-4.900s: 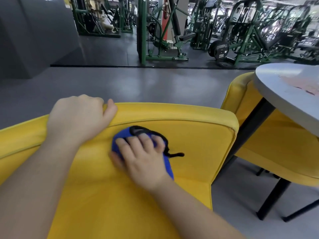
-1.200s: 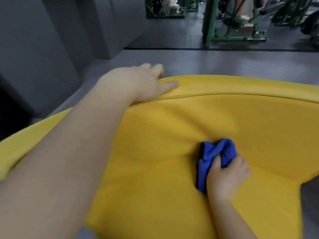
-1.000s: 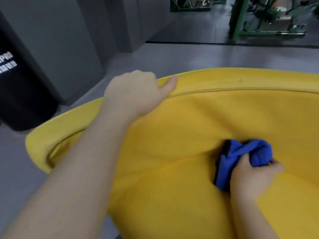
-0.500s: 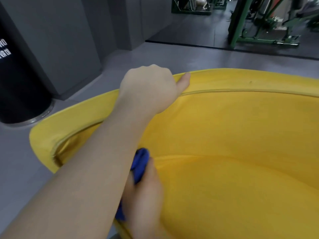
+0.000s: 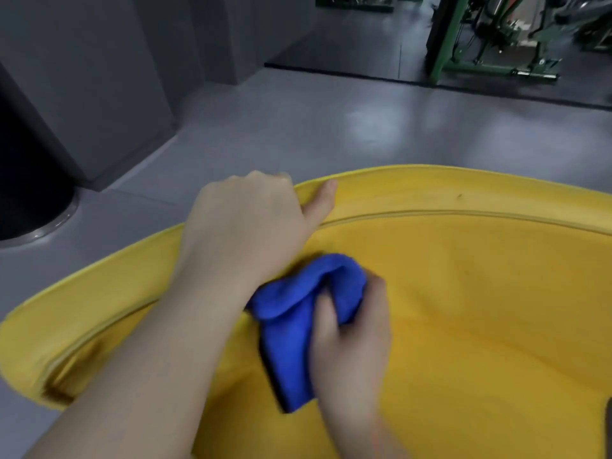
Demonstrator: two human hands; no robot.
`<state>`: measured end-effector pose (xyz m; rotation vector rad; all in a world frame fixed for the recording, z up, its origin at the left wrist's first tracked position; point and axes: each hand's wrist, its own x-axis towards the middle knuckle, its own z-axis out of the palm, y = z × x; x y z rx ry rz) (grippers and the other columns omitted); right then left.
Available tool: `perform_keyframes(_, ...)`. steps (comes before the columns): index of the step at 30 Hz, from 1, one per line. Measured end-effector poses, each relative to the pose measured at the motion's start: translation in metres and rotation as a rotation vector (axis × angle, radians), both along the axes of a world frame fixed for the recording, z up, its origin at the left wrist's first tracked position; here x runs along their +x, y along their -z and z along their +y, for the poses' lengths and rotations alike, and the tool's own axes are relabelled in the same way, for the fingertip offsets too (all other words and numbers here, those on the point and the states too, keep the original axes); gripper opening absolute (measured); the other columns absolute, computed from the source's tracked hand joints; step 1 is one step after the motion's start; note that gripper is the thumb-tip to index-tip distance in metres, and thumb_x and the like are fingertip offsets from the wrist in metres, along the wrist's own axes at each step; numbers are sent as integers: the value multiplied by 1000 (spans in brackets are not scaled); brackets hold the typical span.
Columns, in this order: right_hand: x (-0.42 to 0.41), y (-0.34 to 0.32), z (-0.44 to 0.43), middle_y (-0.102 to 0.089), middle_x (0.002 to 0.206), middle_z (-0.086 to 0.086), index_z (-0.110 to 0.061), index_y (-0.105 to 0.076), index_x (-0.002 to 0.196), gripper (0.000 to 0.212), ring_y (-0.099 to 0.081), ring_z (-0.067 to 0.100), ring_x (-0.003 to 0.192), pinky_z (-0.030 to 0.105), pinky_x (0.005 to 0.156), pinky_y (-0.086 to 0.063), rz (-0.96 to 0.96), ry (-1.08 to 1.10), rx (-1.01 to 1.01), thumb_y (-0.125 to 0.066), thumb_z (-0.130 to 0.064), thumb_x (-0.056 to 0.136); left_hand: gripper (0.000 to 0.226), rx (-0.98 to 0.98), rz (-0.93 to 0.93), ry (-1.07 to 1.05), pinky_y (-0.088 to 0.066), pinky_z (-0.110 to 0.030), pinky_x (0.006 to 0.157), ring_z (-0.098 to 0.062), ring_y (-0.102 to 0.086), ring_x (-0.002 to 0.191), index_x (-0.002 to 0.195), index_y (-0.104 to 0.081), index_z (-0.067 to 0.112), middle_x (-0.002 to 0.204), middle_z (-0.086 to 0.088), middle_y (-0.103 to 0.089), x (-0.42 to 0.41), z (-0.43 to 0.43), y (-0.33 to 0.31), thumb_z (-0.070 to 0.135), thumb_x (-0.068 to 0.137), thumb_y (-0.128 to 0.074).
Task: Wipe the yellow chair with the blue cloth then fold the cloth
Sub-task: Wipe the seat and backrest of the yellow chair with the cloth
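The blue cloth (image 5: 298,313) is bunched up in the person's right hand (image 5: 351,342) and pressed against the inside of the yellow chair (image 5: 480,293), low on the curved backrest near where it meets the seat. That grip is tight: the fingers wrap round the wad and the thumb digs into a fold, with a flap of cloth hanging below the hand. The left hand (image 5: 251,223) holds the top rim of the chair back. Its fingers are curled over the far side out of sight, and its thumb lies along the rim, pointing right. The left forearm crosses just above the cloth and hides its upper left edge. Behind the chair lies a grey floor (image 5: 331,127), with a green machine frame (image 5: 443,38) standing at the far right.
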<state>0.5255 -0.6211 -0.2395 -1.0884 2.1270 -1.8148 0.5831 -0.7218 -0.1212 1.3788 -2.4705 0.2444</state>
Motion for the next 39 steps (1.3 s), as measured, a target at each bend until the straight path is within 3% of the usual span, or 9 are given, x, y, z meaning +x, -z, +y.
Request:
perform_keyframes(4,-53,42,5,-49,85,8,-20,-45,89,14,-47,34,80,48,70,-40,200,96,348,-41,-20,75,59,56,-35,-64,-29,-35,60,-36,-64,84,80,-44,19,74,-8,-49,-4,3,-9,68,91,-13)
perform_keyframes(7,-55,55,11,-50,85,11,-26,-39,79,11,-50,39,81,52,72,-42,-71,158,428,-40,-15,79,57,82,-60,-76,-27,-31,50,-33,-64,63,73,-40,18,59,-8,-49,-7,6,-13,66,93,-16)
perform_keyframes(10,-58,44,9,-48,110,14,-14,-49,100,18,-43,39,106,51,83,-35,-208,304,711,-42,-22,85,50,73,9,-21,-25,-25,44,-31,-58,44,65,-39,18,51,-6,-54,-10,3,-17,60,91,-30)
perform_keyframes(14,-69,6,18,-37,136,5,-21,-41,129,42,-31,31,124,50,97,-30,-381,287,917,-53,-22,88,45,212,182,-24,-40,-31,47,-31,-63,59,77,-59,17,67,-3,-65,-27,11,-32,51,93,-34)
perform_keyframes(20,-76,-31,33,-39,140,-8,-34,-40,135,47,-31,24,127,41,99,-28,-266,73,1048,-52,-44,90,38,593,206,-42,-43,-35,94,-20,-52,116,124,-54,21,124,2,-58,-23,7,-43,47,101,-39)
perform_keyframes(25,-73,-18,33,-38,140,-7,-34,-25,142,66,-33,23,126,40,100,-31,-179,-91,1221,-52,-57,85,51,456,91,29,-41,-33,96,-19,-52,116,141,-45,20,125,4,-58,-8,27,-31,46,98,-39)
perform_keyframes(29,-75,-11,24,-42,125,-9,-35,-52,116,38,-32,21,119,36,97,-30,-232,-86,1099,-59,-50,81,56,388,140,58,-43,-34,93,-19,-54,112,141,-46,18,120,3,-59,0,21,-19,49,95,-39)
perform_keyframes(33,-62,-36,38,-69,94,0,-27,-69,85,7,-60,30,99,49,86,-49,-682,-106,668,-72,-31,81,66,333,126,108,-46,-42,95,-24,-54,115,143,-44,14,129,-4,-55,-1,25,-14,53,90,-47)
perform_keyframes(39,-67,-146,57,-72,92,17,-8,-71,97,15,-68,34,86,42,75,-52,-880,-199,419,-71,-17,84,87,865,103,492,-4,-38,118,-12,20,147,151,-19,43,160,15,4,-12,49,-57,68,79,-60)
